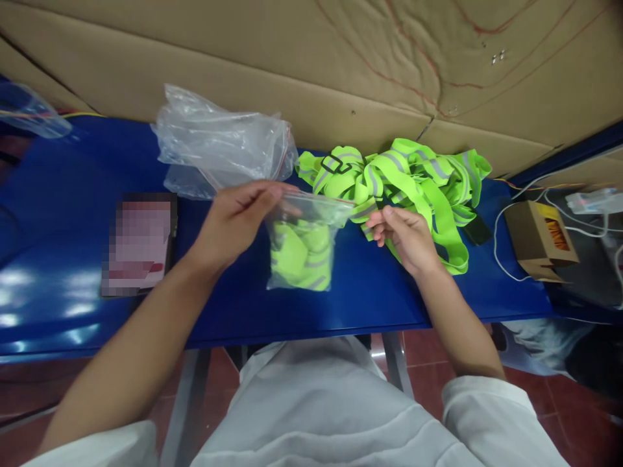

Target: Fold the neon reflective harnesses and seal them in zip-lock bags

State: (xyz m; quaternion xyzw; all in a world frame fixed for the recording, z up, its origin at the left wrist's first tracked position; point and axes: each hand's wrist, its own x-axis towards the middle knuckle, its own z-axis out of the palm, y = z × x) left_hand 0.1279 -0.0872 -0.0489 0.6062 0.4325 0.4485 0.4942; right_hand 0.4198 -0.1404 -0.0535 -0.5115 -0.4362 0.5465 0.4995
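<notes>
A clear zip bag (335, 206) with a red line along its top hangs over the blue table, with a folded lime-yellow reflective strap (306, 256) inside. My left hand (238, 220) pinches the bag by its upper left corner. Just right of the bag's other top corner, my right hand (403, 239) has its thumb against curled fingers; I see nothing between them. Behind that hand lies a tangled heap of lime-yellow straps (389, 168) with grey stripes and a black buckle (335, 163).
Clear plastic bags (219, 143) are piled at the back of the blue table (233, 318). A blurred-out pinkish packet or box (141, 243) lies at the left. On the right are an opened cardboard box (540, 240) and white cables (496, 240). A brown-covered partition (292, 58) stands behind.
</notes>
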